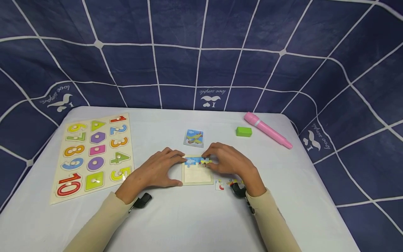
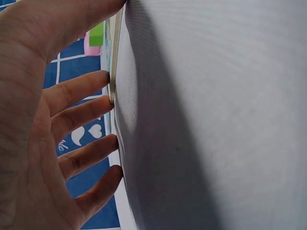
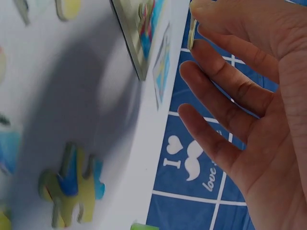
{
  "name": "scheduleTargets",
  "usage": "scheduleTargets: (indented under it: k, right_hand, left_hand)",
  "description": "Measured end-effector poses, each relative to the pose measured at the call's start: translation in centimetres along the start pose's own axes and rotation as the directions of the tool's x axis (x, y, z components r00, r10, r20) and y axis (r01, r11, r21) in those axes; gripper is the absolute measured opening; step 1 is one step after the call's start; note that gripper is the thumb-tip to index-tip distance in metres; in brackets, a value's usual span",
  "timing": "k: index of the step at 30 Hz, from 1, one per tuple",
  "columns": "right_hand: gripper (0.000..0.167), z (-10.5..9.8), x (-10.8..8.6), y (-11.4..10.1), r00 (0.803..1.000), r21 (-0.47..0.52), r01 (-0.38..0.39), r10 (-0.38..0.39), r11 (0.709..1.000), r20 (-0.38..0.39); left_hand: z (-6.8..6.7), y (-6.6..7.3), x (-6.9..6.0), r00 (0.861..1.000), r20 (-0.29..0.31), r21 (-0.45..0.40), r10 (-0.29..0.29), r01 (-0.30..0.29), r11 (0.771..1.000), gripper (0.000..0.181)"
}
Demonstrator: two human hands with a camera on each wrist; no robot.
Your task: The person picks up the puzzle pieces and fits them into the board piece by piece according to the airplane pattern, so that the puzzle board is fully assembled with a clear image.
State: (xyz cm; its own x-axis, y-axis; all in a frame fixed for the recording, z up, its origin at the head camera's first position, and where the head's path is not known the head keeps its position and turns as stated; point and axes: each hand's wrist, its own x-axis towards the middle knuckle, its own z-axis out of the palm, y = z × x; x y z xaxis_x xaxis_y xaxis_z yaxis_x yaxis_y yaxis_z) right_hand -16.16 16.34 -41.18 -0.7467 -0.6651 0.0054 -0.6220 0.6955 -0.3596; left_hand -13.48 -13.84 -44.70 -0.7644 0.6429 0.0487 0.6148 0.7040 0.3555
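A small jigsaw tray (image 1: 197, 176) lies on the white table, with blue sky pieces (image 1: 190, 161) along its top row and a bare lower part. Over its upper right corner, my right hand (image 1: 231, 161) pinches a puzzle piece (image 3: 192, 33) between thumb and finger. My left hand (image 1: 156, 169) touches the tray's left side, fingers spread and loosely bent. Beyond the tray is a picture card (image 1: 193, 138) of a yellow plane. Loose puzzle pieces (image 1: 219, 185) lie by the right wrist, partly hidden by it; one (image 3: 69, 184) shows up close in the right wrist view.
On the left lies a large number-and-shape peg board (image 1: 107, 121). A green block (image 1: 244, 132) and a pink microphone-shaped stick (image 1: 269, 131) lie at the back right. Behind the table hangs a dark blue checked cloth (image 1: 176, 66).
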Motion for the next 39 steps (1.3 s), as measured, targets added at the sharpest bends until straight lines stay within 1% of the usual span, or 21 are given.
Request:
scheduleTargets:
  k: [4,8,18,27,34,39]
  right_hand:
    - [0.029,0.3,0.2,-0.2,1.0,-0.004,-0.003,0.003,1.0,0.018]
    - [0.03,0.5,0.3,-0.5,1.0,-0.012,0.0,0.0,1.0,0.019]
    - [0.028,1.2,0.8,-1.0,0.998,-0.017,0.044,-0.044,0.999,0.035]
    - [0.026,2.1,1.3,-1.7,0.992,-0.013,0.118,-0.117,0.993,0.037]
    - [0.027,2.6,1.6,-2.0,0.989,-0.021,0.136,-0.135,0.99,0.06]
    - [0.027,2.9,1.7,-2.2,0.986,-0.026,0.156,-0.154,0.987,0.059]
  left_hand:
    - [-0.1,0.0,0.0,1.0,0.008,-0.006,-0.003,0.003,1.0,0.08]
    - [-0.1,0.1,0.1,1.0,0.02,-0.01,-0.013,0.013,1.0,0.081]
    - [-0.1,0.1,0.2,0.999,0.029,-0.004,-0.02,0.021,1.0,0.081]
    - [-0.1,0.0,0.2,1.0,0.02,-0.001,-0.011,0.011,1.0,0.081]
    - [-0.2,0.1,0.1,1.0,0.009,-0.017,-0.011,0.011,1.0,0.08]
    - [-0.2,0.0,0.0,1.0,0.001,-0.023,-0.008,0.008,1.0,0.08]
